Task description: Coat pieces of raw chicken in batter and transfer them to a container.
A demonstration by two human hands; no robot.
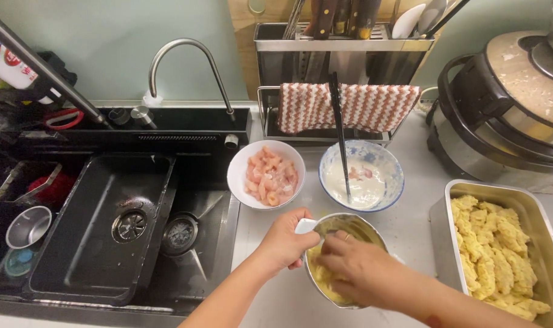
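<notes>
A steel bowl [374, 234] with yellow batter inside stands on the counter near the front edge. My left hand [285, 242] grips its left rim, closed around a white handle [305, 225]. My right hand [360, 267] lies over the bowl with a ring on one finger. Its fingertips reach down into the batter and are hidden. Just behind are a white bowl of raw pink meat pieces [266, 174] and a blue-patterned bowl of white batter [361, 175]. Black chopsticks [340, 136] stand in the blue-patterned bowl.
A steel tray [446, 209] of yellow coated pieces sits at the right. A black sink [100, 225] with a curved tap [188, 61] fills the left. Behind are a knife rack with a striped cloth [349, 106] and a round cooker [507, 109].
</notes>
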